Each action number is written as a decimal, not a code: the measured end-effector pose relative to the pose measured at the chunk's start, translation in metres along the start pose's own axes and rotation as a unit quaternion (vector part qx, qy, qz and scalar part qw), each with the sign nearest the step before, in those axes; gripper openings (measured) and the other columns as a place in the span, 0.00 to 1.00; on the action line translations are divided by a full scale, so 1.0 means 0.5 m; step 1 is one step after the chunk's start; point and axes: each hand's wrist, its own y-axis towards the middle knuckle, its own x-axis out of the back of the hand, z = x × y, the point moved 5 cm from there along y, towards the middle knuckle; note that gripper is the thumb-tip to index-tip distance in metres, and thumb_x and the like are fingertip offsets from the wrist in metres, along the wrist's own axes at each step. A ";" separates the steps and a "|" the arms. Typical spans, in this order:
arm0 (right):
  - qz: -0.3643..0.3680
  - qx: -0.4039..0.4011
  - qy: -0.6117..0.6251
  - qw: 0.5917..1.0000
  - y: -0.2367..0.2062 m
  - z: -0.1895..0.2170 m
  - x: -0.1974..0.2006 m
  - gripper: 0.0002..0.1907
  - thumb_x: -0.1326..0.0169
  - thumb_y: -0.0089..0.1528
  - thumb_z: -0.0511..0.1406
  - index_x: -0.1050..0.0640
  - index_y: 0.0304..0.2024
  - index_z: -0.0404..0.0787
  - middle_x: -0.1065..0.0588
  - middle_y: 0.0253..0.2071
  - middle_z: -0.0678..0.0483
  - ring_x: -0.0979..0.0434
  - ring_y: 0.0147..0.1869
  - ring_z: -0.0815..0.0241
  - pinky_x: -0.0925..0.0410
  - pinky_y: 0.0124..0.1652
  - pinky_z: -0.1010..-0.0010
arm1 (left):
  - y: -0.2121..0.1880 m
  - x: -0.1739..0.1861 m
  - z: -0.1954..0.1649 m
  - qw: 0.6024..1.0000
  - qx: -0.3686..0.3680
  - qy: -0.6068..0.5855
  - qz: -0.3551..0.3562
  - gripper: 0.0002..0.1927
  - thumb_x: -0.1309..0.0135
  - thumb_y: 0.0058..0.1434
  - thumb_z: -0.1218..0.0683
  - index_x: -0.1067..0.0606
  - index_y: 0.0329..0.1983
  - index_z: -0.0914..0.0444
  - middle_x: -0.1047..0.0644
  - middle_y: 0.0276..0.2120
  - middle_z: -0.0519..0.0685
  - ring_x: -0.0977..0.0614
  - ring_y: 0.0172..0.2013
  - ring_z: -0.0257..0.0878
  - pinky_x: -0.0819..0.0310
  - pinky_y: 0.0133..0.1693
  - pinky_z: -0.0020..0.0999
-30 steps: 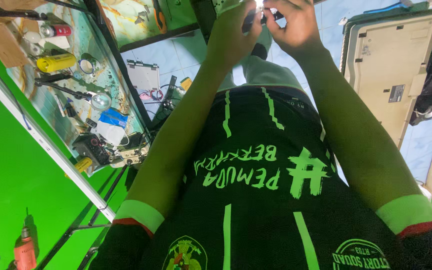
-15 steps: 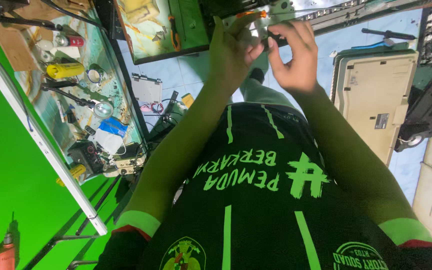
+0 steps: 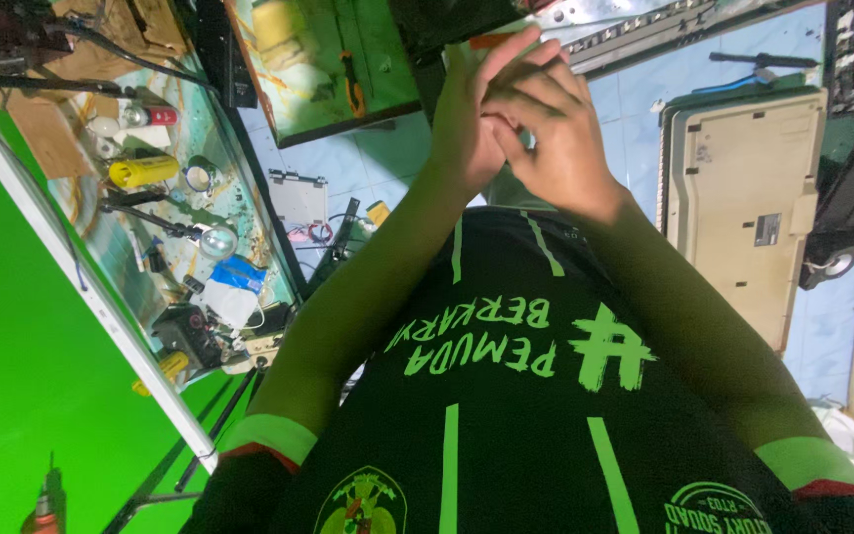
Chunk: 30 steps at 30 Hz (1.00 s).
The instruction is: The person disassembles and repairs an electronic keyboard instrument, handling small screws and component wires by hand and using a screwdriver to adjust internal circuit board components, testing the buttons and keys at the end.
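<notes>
We see both of the person's hands raised together in front of the chest, above a black jersey with bright green stripes [image 3: 506, 415]. The left hand [image 3: 471, 124] stands with its fingers stretched upward and its palm turned toward the right hand [image 3: 555, 133], which lies against it with its fingers curled over the left palm. The two hands touch along the palms and fingers. Whether anything is pinched between them we cannot tell, since the meeting point is covered by the right hand's knuckles.

Just behind the fingertips of the left hand lies a long grey metal strip with small parts along it [image 3: 684, 30], running toward the upper right; it passes close to the hands, but contact cannot be judged. Beside the right hand, well apart from it, rests a large beige plastic panel with rounded corners [image 3: 743, 188] on the pale blue tiled floor [image 3: 615, 99].

To the left of the left forearm we see a cluttered glass tabletop [image 3: 130, 247] carrying a yellow cylindrical can [image 3: 143, 171], a small round magnifying lens on an arm [image 3: 217, 240] and a blue-and-white cloth [image 3: 232, 287]. All of these lie well apart from both hands.
</notes>
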 end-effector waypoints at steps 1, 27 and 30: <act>0.013 -0.019 0.019 1.000 -0.005 0.001 -0.004 0.11 0.35 0.62 0.29 0.18 0.47 0.40 0.23 0.48 0.52 0.25 0.55 0.48 0.34 0.56 0.59 | -0.007 0.001 0.000 0.999 0.028 -0.039 -0.015 0.40 0.83 0.79 0.34 0.38 0.74 0.66 0.27 0.67 0.59 0.25 0.66 0.47 0.32 0.60 0.37; -0.049 -0.334 0.284 0.897 -0.129 -0.053 -0.079 0.07 0.40 0.66 0.25 0.19 0.48 0.31 0.20 0.41 0.52 0.19 0.45 0.67 0.26 0.47 0.76 | -0.096 0.088 0.023 0.941 0.264 0.185 -0.101 0.18 0.43 0.71 0.49 0.20 0.51 0.69 0.16 0.39 0.50 0.20 0.38 0.34 0.26 0.42 0.28; -0.047 -0.364 0.315 0.875 -0.134 -0.071 -0.088 0.05 0.42 0.68 0.26 0.20 0.46 0.30 0.19 0.40 0.53 0.20 0.45 0.68 0.27 0.48 0.77 | -0.094 0.086 0.036 0.941 0.237 0.217 -0.103 0.18 0.45 0.70 0.50 0.23 0.54 0.68 0.15 0.41 0.50 0.15 0.41 0.35 0.23 0.44 0.27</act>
